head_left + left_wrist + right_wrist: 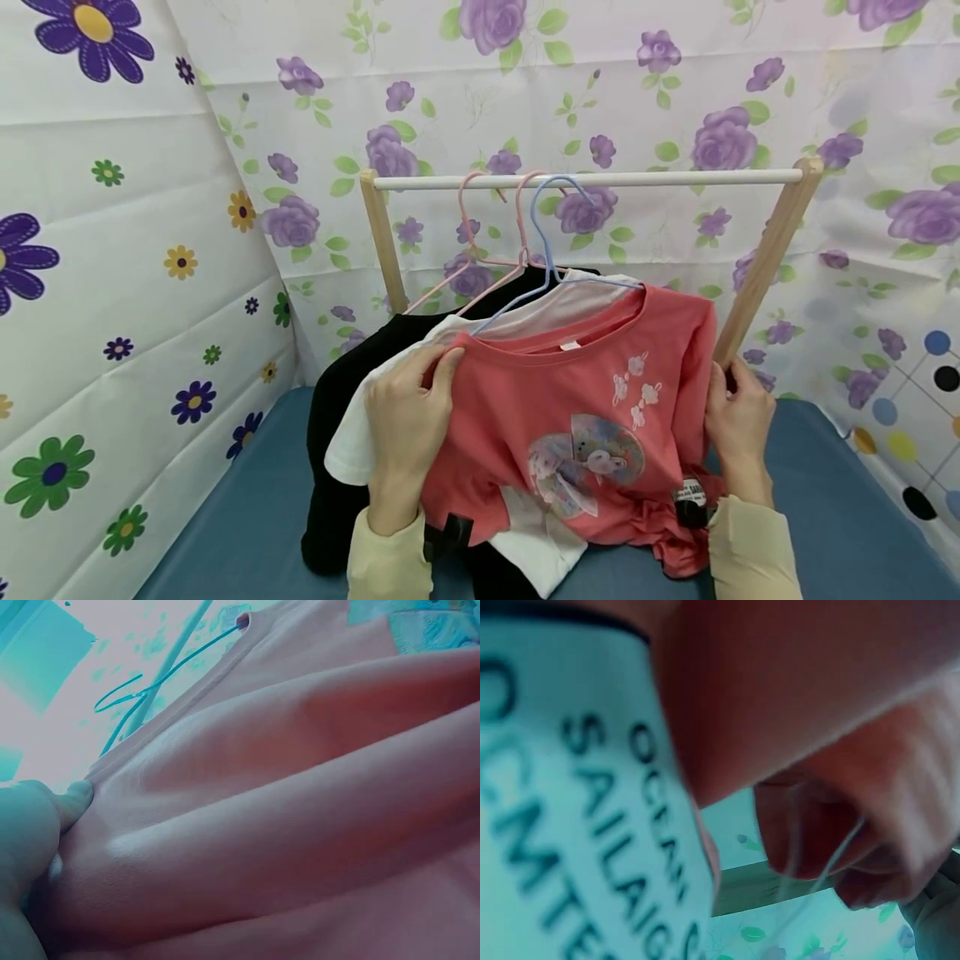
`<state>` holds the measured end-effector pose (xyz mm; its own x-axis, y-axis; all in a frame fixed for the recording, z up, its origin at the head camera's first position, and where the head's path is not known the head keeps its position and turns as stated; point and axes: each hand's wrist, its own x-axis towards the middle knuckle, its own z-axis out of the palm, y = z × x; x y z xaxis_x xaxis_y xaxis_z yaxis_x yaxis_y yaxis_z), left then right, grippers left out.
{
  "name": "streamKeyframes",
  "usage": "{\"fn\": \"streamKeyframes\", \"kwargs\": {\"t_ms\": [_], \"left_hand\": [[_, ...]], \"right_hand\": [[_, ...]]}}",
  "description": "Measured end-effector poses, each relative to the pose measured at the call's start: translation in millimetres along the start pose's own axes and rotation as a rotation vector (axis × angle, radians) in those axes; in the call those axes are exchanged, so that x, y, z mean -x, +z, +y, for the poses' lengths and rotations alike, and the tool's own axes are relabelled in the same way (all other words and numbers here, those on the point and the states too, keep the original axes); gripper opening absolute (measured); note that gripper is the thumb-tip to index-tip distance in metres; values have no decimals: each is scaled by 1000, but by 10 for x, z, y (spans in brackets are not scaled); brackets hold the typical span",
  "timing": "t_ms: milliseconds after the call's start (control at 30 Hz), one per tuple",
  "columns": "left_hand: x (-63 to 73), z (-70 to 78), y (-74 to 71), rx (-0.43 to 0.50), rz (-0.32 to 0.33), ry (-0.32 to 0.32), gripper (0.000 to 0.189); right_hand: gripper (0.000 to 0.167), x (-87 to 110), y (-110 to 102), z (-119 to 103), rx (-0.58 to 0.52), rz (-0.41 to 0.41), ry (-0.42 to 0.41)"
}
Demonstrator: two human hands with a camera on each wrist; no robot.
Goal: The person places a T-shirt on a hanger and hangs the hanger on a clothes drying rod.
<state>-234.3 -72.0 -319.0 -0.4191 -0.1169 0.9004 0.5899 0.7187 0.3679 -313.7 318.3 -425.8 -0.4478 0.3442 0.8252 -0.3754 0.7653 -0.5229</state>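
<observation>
A coral short-sleeved shirt with a bear print hangs frontmost on a blue hanger. My left hand pinches its left shoulder beside the neckline, thumb in front; the left wrist view shows that thumb on the cloth, which falls in long folds. At the shirt's other side, my right hand pinches the sleeve edge between thumb and fingers. Up close in the right wrist view are coral cloth and a white lettered patch. Behind hang a white shirt and a black garment.
A rack with a white rail and wooden posts carries the hangers. Two pink hangers hang left of the blue one. Blue cloth covers the surface below, with flowered sheets behind and at the sides.
</observation>
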Motion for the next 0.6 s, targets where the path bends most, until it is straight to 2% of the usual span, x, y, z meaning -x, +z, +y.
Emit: {"fn": "streamKeyframes", "kwargs": {"t_ms": [133, 333, 600], "left_hand": [[-68, 22, 45, -42, 12, -21, 28], [-188, 48, 139, -46, 16, -30, 27], [-311, 103, 257, -73, -26, -35, 28]], "right_hand": [[23, 13, 4, -7, -14, 7, 1], [23, 27, 19, 2, -12, 10, 12], [21, 28, 35, 26, 0, 9, 20]]}}
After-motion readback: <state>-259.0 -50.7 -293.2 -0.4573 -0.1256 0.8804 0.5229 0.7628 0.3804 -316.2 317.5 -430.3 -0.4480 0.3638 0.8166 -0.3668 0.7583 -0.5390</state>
